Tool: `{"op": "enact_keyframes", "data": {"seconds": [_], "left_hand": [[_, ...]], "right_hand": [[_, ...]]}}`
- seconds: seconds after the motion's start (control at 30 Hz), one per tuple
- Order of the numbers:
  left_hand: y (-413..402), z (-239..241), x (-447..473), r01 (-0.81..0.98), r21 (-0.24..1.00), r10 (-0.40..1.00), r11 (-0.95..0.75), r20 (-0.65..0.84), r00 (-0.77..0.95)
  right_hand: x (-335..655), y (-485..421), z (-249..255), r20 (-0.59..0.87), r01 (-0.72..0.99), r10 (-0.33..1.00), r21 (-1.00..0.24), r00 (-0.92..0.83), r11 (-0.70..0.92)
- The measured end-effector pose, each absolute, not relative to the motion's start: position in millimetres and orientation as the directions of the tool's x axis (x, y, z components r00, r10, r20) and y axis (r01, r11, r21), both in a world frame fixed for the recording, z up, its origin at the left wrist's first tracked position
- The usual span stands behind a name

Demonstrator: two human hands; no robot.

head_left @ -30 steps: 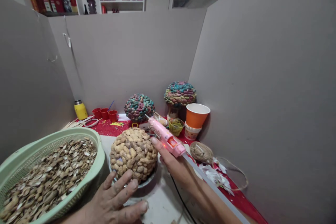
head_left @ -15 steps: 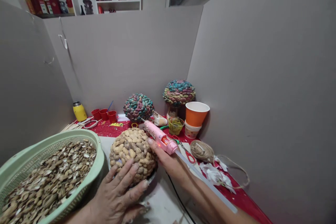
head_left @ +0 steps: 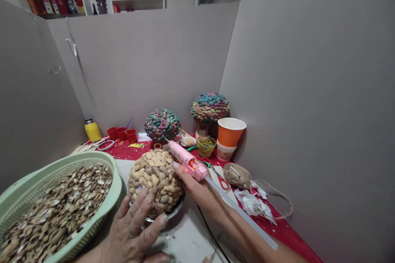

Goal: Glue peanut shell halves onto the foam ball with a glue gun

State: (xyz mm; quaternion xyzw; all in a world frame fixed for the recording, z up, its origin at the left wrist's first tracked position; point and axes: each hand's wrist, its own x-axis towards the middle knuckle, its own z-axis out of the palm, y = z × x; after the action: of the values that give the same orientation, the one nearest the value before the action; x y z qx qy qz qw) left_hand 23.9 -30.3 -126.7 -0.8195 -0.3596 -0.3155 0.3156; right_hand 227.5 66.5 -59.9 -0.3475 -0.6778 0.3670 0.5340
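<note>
A dome covered in peanut shells sits on a metal plate in front of me. My left hand rests on its near side, fingers spread over the shells and the plate's rim, holding nothing. My right hand grips a pink glue gun with a clear glue stick trailing from its back. The gun's nozzle points at the top right of the dome. A green basket full of peanut shells stands at the left.
Two painted shell domes stand at the back. An orange paper cup, a twine ball, red-handled scissors, small red cups and a yellow jar lie on the red cloth. Grey partitions close in the sides.
My left hand has moved up from the table onto the near side of the peanut dome. The glue gun has shifted slightly left toward the dome's top.
</note>
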Motion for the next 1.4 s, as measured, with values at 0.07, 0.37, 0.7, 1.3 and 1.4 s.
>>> {"op": "enact_keyframes", "data": {"seconds": [0.07, 0.37, 0.7, 1.3, 1.4], "left_hand": [[-31, -124, 23, 0.752, -0.355, 0.386, -0.556, 0.690, 0.612], [-25, -121, 26, 0.720, -0.360, 0.403, -0.594, 0.641, 0.653], [-53, -78, 37, 0.677, 0.360, 0.574, -0.642, 0.811, 0.113], [-43, -60, 77, 0.412, 0.558, 0.584, -0.721, 0.809, -0.073], [-43, -66, 80, 0.461, 0.531, 0.567, -0.711, 0.821, -0.070]], "right_hand": [[228, 66, -58, 0.478, 0.085, 0.859, -0.863, -0.181, 0.498], [227, 65, -54, 0.472, 0.061, 0.860, -0.869, -0.193, 0.491], [241, 53, -46, 0.387, -0.007, 0.900, -0.919, -0.200, 0.394], [231, 21, -48, 0.662, -0.117, 0.587, -0.704, -0.466, 0.701], [229, 19, -51, 0.741, -0.051, 0.531, -0.600, -0.410, 0.799]]}}
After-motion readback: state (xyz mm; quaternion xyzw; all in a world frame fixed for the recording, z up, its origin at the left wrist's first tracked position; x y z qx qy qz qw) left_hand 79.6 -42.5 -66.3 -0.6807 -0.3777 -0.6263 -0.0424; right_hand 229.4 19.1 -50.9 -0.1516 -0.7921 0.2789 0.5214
